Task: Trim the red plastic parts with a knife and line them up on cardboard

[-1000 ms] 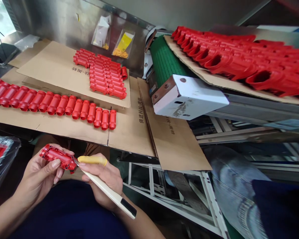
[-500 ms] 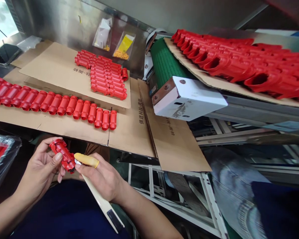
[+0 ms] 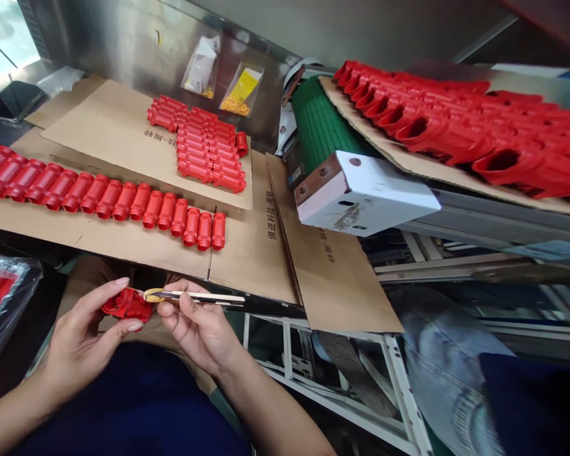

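My left hand [image 3: 78, 339] grips a red plastic tubular part [image 3: 132, 306] between thumb and fingers, one end facing up and left. My right hand [image 3: 204, 332] is closed around a slim cream-handled utility knife [image 3: 213, 297], seen nearly edge-on. The knife's dark tip points left, close to the right end of the red part; whether it touches cannot be made out. A yellow finger cot on my right index finger lies at the part's edge. On the cardboard-covered table beyond my hands runs a row of similar red tubes [image 3: 137, 201].
More red parts [image 3: 209, 142] lie in a block on a cardboard sheet [image 3: 95, 126]. At right, red parts [image 3: 456, 126] sit on cardboard over a green conveyor [image 3: 323, 123] with a white end bracket [image 3: 368, 196]. A plastic-lined bin [image 3: 16, 310] stands left. Another person's jeans [image 3: 446, 354] show at right.
The knife has swung from slanting down toward me to lying nearly level, handle to the right. My left hand has turned the red part to a flatter angle.
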Demonstrator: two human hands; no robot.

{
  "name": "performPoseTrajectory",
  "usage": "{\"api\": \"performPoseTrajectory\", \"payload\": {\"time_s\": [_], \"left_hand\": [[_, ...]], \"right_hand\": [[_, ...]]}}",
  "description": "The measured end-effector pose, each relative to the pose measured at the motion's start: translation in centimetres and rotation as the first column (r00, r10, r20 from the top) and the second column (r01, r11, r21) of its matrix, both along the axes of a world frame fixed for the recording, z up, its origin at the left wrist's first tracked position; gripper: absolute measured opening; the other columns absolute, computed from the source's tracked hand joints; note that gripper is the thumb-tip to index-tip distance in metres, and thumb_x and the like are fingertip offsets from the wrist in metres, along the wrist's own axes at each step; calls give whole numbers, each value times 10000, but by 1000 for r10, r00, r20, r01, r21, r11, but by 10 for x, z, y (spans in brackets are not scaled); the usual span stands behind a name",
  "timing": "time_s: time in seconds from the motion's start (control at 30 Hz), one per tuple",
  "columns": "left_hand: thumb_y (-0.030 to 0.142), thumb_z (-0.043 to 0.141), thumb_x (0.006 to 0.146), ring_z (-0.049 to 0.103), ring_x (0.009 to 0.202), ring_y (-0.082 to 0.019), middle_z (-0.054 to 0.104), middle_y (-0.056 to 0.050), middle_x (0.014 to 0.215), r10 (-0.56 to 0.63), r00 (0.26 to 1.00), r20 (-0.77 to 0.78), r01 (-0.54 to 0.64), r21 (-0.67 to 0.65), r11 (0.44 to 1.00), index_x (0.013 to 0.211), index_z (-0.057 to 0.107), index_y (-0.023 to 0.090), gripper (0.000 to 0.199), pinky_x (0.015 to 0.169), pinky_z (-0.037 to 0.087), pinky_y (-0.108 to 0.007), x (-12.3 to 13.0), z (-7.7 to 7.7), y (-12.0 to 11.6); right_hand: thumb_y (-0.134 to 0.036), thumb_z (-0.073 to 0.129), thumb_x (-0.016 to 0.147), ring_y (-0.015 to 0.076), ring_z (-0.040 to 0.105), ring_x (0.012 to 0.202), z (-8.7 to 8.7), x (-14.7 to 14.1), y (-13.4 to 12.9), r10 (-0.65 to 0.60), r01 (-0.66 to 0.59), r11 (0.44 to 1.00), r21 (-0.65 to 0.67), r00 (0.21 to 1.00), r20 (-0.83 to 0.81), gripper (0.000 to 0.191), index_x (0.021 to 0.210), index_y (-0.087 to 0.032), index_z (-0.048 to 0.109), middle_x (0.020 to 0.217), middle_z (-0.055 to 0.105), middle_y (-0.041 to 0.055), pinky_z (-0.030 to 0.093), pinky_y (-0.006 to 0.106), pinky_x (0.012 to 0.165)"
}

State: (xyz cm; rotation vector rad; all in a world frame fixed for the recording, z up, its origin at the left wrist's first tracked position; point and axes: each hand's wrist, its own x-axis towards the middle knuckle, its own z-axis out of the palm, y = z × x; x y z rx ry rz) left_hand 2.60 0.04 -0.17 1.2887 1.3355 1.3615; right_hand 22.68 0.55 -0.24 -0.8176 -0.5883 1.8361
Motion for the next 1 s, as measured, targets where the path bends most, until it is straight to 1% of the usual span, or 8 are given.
{"api": "performPoseTrajectory", "payload": {"time_s": [0.1,0.27,0.37,0.47,0.53,0.6,0.77,1.0], "left_hand": [[166,1002,689,815,940,-258,855,-27,1091,-47,998,-40,50,67,997,1154,843,346,524,952,632,-334,-1,-2,0],[306,903,866,808,918,-253,846,-70,1057,-61,976,208,99,-177,979,1338,742,296,498,850,643,-331,-1,5,3],[352,876,900,758,772,-220,817,-82,1000,-133,912,389,239,-239,941,1445,662,274,591,665,617,-289,-5,3,10],[359,823,948,677,658,-168,793,-82,977,-113,819,563,328,-297,897,1528,588,272,632,557,556,-245,-4,5,15],[350,811,956,637,615,-148,779,-79,957,-55,789,611,335,-354,873,1556,564,260,655,529,529,-233,-1,9,16],[339,824,944,624,600,-142,766,-69,934,-29,777,629,338,-377,862,1564,559,252,680,526,521,-234,2,13,15],[364,852,922,627,602,-142,751,-56,915,-31,780,625,336,-376,864,1546,583,258,687,523,512,-233,3,17,14],[389,866,909,601,616,-129,724,-29,906,-34,808,588,318,-386,866,1510,644,295,648,528,497,-210,3,17,14]], "right_hand": [[-555,836,935,126,598,716,-5,-4,-4,42,-41,999,30,999,-35,381,1030,-200,735,1012,806,109,583,245,658],[-706,784,907,124,523,581,-18,-9,-15,179,-171,979,113,982,-61,519,887,-208,638,868,810,121,456,224,488],[-856,707,865,177,651,580,-14,4,-14,297,-318,869,380,948,114,660,775,-205,656,709,771,96,568,289,523],[-607,703,1026,225,803,847,0,20,-7,-56,-255,766,590,888,456,438,961,-182,788,905,837,122,687,363,758],[-357,705,1076,225,816,1037,9,24,-4,-334,-209,671,712,771,542,216,1131,-173,804,1076,848,134,693,363,912],[-214,710,1065,214,807,1108,14,23,-3,-468,-258,538,803,701,539,199,1237,-150,786,1172,836,144,686,325,975],[-109,749,1017,204,791,1050,10,18,-5,-559,-381,365,849,640,527,331,1347,-118,737,1213,809,147,709,296,933],[-167,641,1096,184,751,1033,15,27,0,-551,-600,326,731,508,662,247,1323,-127,731,1224,770,124,689,295,904]]}}
